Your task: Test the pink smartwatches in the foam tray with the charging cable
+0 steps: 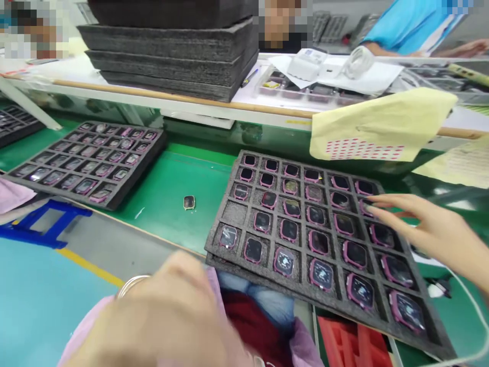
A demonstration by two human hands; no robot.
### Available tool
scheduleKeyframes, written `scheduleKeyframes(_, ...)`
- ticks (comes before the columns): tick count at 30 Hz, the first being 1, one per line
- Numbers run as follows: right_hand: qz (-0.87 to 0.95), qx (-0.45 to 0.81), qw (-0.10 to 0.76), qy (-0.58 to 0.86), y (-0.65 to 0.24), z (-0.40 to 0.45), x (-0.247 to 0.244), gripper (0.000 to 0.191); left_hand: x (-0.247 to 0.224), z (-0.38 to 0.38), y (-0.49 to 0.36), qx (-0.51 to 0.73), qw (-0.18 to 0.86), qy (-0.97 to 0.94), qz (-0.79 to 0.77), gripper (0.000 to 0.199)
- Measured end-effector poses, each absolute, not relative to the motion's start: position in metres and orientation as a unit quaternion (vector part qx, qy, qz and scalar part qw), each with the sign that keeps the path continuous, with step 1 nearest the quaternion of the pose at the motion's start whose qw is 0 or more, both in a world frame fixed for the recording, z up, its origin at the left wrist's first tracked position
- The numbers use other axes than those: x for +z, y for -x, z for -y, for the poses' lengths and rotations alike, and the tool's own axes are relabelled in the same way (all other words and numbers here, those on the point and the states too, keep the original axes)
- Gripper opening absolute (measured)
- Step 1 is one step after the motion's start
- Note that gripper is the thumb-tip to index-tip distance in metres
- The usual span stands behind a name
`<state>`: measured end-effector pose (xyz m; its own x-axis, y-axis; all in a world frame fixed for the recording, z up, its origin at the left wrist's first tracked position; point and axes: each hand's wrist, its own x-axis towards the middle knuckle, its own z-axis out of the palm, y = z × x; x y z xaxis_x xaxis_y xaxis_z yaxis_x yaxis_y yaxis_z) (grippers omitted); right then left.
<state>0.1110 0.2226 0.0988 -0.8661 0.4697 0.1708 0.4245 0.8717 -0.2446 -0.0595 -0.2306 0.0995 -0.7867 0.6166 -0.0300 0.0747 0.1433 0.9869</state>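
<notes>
A dark foam tray holds several square watches with pink-purple frames in its compartments; one compartment at its left side holds no watch. At the tray's right side, my right hand has its thumb and fingertips together on the edge of a watch in the far right column. My left hand is large and blurred close to the camera at the bottom, in front of the tray's left corner; its fingers are smeared, and what it holds, if anything, is hidden. A single pale-framed watch lies on the green surface left of the tray.
Another watch-filled foam tray lies on the left. Stacked black foam trays stand on the shelf above. Yellow paper hangs from the shelf edge. A white cable curves at the right. Beyond the shelf are other people, one in a blue sleeve.
</notes>
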Motion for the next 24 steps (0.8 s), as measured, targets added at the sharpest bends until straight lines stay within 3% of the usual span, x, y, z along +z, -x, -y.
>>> scheduleKeyframes(2, 0.981, 0.102, 0.126, 0.109, -0.09, -0.2, 0.096, 0.052, 0.095, 0.212, 0.088, 0.598, 0.18, -0.288, -0.726, 0.039)
scheduleKeyframes(3, 0.986, 0.104, 0.118, 0.059, -0.08, -0.189, 0.094, 0.047, 0.087, 0.202, 0.105, 0.561, 0.111, -0.332, -0.751, 0.048)
scheduleKeyframes(6, 0.99, 0.104, 0.087, -0.035, -0.054, -0.157, 0.086, 0.035, 0.04, 0.175, 0.16, 0.407, 0.027, -0.376, -0.832, 0.075)
scheduleKeyframes(8, 0.988, 0.097, 0.084, -0.091, -0.041, -0.137, 0.081, 0.032, 0.001, 0.165, 0.19, 0.336, 0.015, -0.357, -0.872, 0.08)
scheduleKeyframes(14, 0.981, 0.067, 0.044, -0.178, -0.024, -0.107, 0.083, 0.028, -0.059, 0.164, 0.21, 0.329, 0.01, -0.384, -0.863, 0.036)
scheduleKeyframes(18, 0.987, 0.06, -0.003, -0.151, -0.015, -0.121, 0.099, 0.025, -0.061, 0.168, 0.199, 0.368, -0.013, -0.386, -0.846, 0.033)
scheduleKeyframes(20, 0.989, 0.068, -0.009, -0.134, -0.004, -0.131, 0.109, 0.027, -0.053, 0.166, 0.194, 0.421, 0.053, -0.37, -0.827, 0.034)
scheduleKeyframes(24, 0.983, 0.087, 0.024, -0.16, 0.03, -0.126, 0.129, 0.057, -0.011, 0.144, 0.183, 0.505, 0.154, -0.37, -0.765, 0.041)
